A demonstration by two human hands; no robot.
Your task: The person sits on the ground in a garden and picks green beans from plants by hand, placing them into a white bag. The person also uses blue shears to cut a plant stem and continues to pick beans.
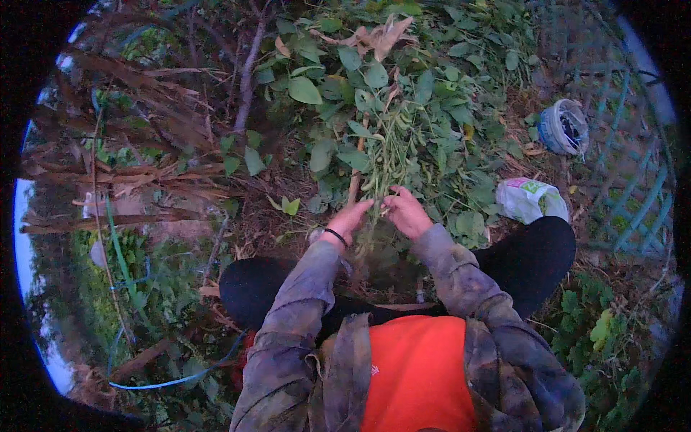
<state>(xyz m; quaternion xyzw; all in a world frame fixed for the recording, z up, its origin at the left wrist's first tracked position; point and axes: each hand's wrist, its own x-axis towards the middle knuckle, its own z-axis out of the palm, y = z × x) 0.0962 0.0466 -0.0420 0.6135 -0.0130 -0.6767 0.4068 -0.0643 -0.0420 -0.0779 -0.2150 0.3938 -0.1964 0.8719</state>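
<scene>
A cut bean plant [397, 146] lies before me, its stems pointing towards my body and green pods hanging thickly along them. My left hand [348, 218], with a dark band at its wrist, grips the plant's near stems between thumb and fingers. On the other side of the same stems, my right hand [408, 215] pinches in among the pods with bent fingers. Exactly which pod or stem lies under those fingertips is too blurred to tell. Beyond both hands spreads a heap of leafy green bean plants [459, 102], with a few dry brown leaves [378, 38] on top.
To the right stand a blue-and-white bucket [564, 128] with dark contents and a white plastic bag [532, 200] beside my knee. A green lattice fence [631, 200] borders that side. Dry stalks [146, 175] and a blue strap [162, 384] are at left.
</scene>
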